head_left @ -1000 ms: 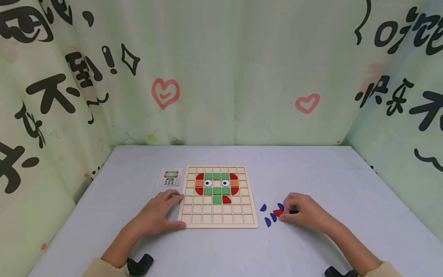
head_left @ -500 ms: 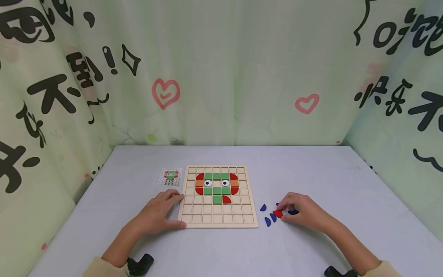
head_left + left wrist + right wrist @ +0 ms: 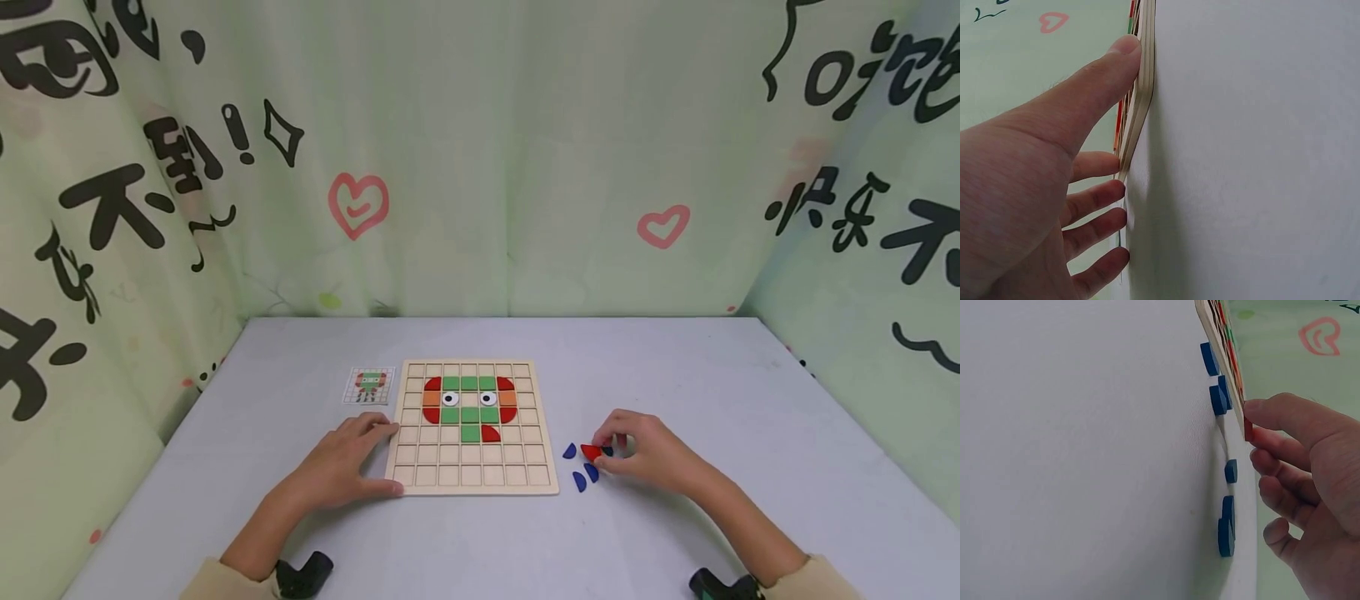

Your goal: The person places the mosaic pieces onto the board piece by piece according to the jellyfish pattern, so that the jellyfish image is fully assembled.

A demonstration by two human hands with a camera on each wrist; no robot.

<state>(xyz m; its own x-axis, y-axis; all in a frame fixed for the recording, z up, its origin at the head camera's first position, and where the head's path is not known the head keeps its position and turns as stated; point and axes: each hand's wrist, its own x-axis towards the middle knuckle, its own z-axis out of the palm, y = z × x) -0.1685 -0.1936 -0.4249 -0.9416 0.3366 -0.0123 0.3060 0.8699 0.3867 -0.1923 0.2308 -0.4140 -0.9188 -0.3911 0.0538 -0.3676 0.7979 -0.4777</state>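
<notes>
A red quarter-circle tile is pinched between the thumb and fingers of my right hand; in the right wrist view the tile is held off the table. Blue half-circle tiles lie scattered below and around that hand. A wooden grid board lies left of them. On it are red, green and orange tiles and two eye tiles. My left hand rests at the board's left edge, with the thumb at the near corner and the fingers spread, fairly straight.
A small picture card with a gridded figure lies beyond my left hand, beside the board. A white cloth covers the table. Behind it hangs a pale green curtain with hearts and writing.
My right hand has picked up the red quarter-circle tile and moved slightly left and away from me, toward the board. The left hand and the board have stayed put.
</notes>
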